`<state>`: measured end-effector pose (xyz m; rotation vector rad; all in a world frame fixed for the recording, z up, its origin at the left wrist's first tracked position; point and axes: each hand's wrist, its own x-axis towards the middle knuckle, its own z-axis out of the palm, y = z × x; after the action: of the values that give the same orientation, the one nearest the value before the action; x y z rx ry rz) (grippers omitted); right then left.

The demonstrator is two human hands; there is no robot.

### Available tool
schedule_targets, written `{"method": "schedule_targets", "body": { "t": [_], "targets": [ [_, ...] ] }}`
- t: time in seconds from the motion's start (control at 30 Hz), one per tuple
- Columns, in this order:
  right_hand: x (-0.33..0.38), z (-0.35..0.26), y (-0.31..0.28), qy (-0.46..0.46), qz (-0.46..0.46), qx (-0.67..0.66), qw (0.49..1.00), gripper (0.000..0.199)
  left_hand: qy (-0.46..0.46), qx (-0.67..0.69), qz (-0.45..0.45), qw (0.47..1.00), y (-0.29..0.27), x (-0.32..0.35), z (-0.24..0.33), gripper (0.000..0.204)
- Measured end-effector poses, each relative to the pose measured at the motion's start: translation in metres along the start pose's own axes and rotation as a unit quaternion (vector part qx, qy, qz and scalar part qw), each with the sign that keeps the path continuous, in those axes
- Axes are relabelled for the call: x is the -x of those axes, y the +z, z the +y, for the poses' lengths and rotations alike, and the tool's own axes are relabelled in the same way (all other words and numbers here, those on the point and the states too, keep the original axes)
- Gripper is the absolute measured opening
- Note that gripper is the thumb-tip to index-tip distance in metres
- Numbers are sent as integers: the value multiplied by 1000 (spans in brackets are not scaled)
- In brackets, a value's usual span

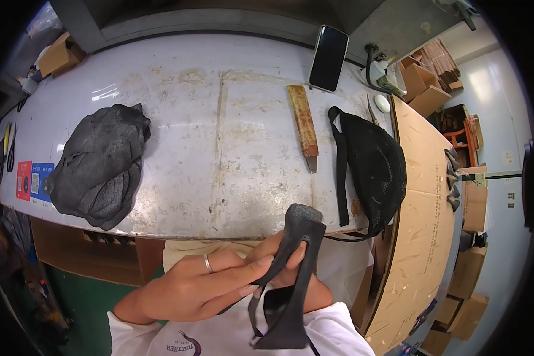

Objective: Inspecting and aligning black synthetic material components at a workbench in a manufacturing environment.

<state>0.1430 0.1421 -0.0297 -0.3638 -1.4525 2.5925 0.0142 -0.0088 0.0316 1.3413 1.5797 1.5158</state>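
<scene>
Stained white worktop [219, 148], cardboard boxes [427, 89] around; your hands [207, 285] gripped a black mesh piece [296, 267], right hand [302, 279] mostly hidden.

A plain silver ring [207, 263] is worn on a finger of the left hand [202, 285], long pale nails are seen on its fingertips, and a white garment [219, 338] with a small dark printed emblem is worn.

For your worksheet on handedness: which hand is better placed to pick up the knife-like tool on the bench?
Probably the right hand: the tool lies on its side. Both hands grip the black fabric piece, though, with the left hand across the front.
</scene>
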Motion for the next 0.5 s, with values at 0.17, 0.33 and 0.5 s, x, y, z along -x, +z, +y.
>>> {"method": "schedule_targets", "body": {
  "t": [0.17, 0.33, 0.5],
  "targets": [
    [-3, -13, 1, 21, -40, -41, 998, 21, 14, 7, -1, 1000, -6, 1, -6, 44],
    [-10, -10, -2, -75, -85, -211, 971, 25, -50, 107, -136, 984, -14, 11, -19, 57],
    [-3, -6, -6, 217, -143, -214, 942, 54, -22, 158, 4, 987, -1, 8, -21, 56]
  ]
}}
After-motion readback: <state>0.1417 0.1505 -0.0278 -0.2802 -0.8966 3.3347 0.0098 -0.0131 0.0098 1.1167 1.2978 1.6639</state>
